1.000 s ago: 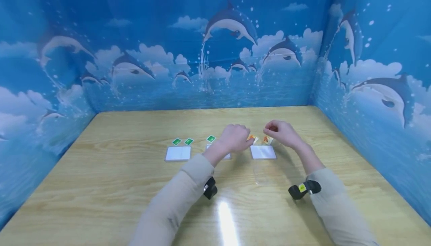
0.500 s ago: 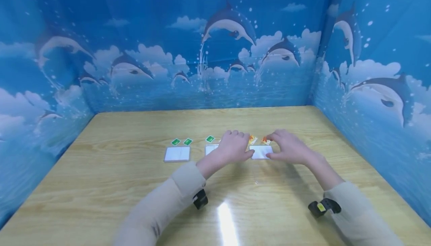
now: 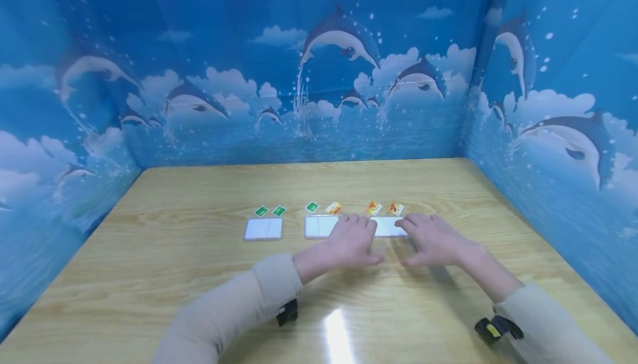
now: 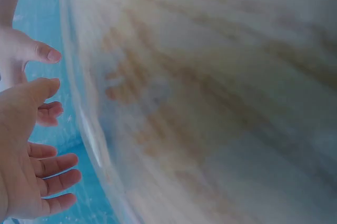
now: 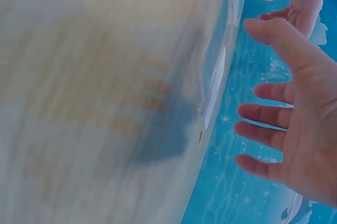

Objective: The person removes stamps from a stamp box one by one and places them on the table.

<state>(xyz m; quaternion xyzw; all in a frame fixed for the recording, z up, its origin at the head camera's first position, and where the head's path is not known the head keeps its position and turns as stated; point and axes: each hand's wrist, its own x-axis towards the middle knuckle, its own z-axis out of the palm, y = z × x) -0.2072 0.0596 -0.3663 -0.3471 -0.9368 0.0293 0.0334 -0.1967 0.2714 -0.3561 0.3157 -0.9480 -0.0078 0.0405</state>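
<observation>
My left hand (image 3: 351, 240) hovers with spread fingers in front of the middle and right white rectangular pieces. Its fingers overlap the middle piece (image 3: 319, 226). My right hand (image 3: 433, 239) faces it, fingertips over the right end of the right white piece (image 3: 387, 226). Between the thumbs, a faint clear outline shows low on the table; its kind is hard to make out. In the left wrist view the left palm (image 4: 21, 155) has loose fingers and holds nothing. The right wrist view shows the right palm (image 5: 316, 119) likewise bare.
A third white piece (image 3: 263, 229) lies to the left. Behind the three pieces is a row of small square cards: green ones (image 3: 261, 211) toward the left and orange-patterned ones (image 3: 396, 209) toward the right. A dolphin-printed curtain (image 3: 319, 76) encloses the wooden table (image 3: 174, 275).
Both hands have drawn back toward the person from the orange cards, and their fingers have spread. An orange-patterned card beside the right-hand green one has come into view.
</observation>
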